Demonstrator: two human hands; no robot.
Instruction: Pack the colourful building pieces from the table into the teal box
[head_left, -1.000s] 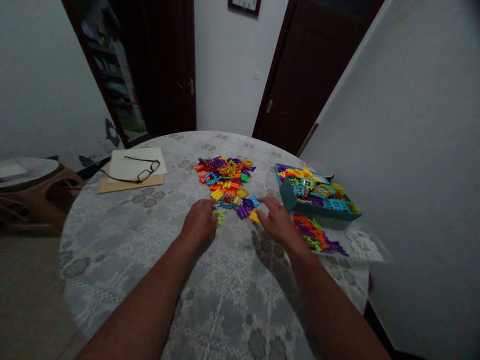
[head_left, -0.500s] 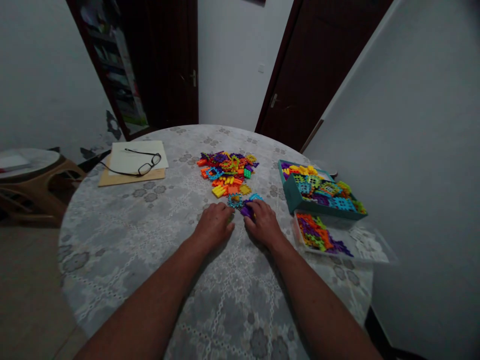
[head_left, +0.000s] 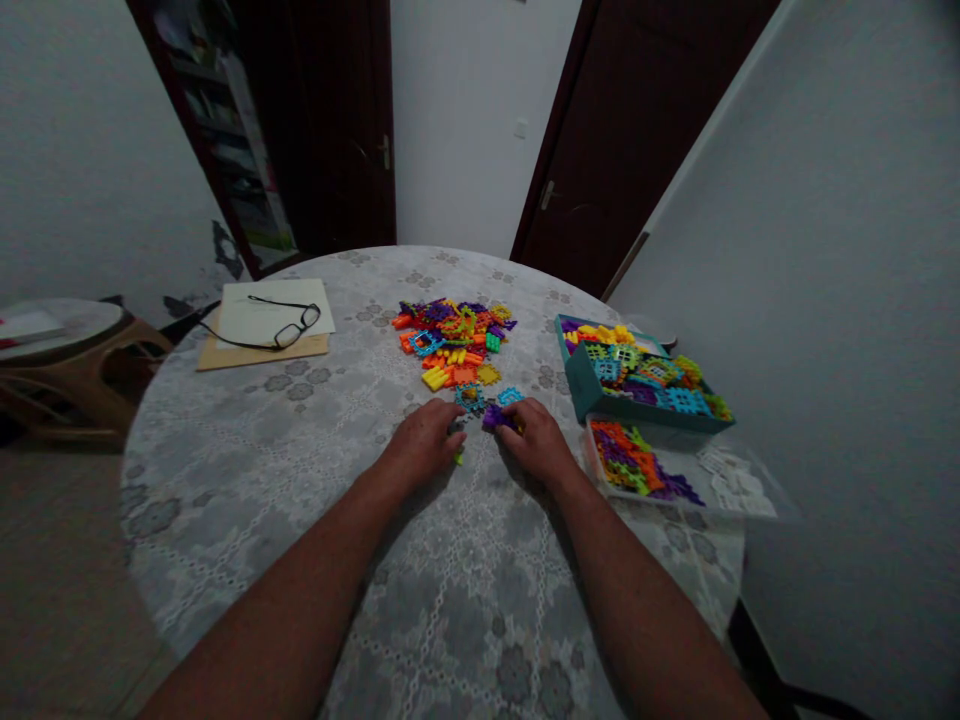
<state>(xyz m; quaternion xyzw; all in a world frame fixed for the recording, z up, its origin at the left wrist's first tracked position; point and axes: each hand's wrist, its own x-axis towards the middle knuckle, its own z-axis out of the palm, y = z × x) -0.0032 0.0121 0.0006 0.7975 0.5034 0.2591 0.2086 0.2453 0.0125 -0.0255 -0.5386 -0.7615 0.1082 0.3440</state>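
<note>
Left hand (head_left: 424, 438) mostly hides a green piece (head_left: 459, 457); right hand (head_left: 540, 440) partly covers a purple piece (head_left: 495, 417); finger contact unclear. Pile pieces (head_left: 454, 326) overlap, too small to count. Forearms (head_left: 300, 580) cut by bottom edge, doors (head_left: 615, 130) by top.

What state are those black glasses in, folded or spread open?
Spread open: both temples of the glasses stretch out from the lenses instead of lying folded across them.

Bare hands (head_left: 421, 440), bare forearms (head_left: 319, 560)
</note>
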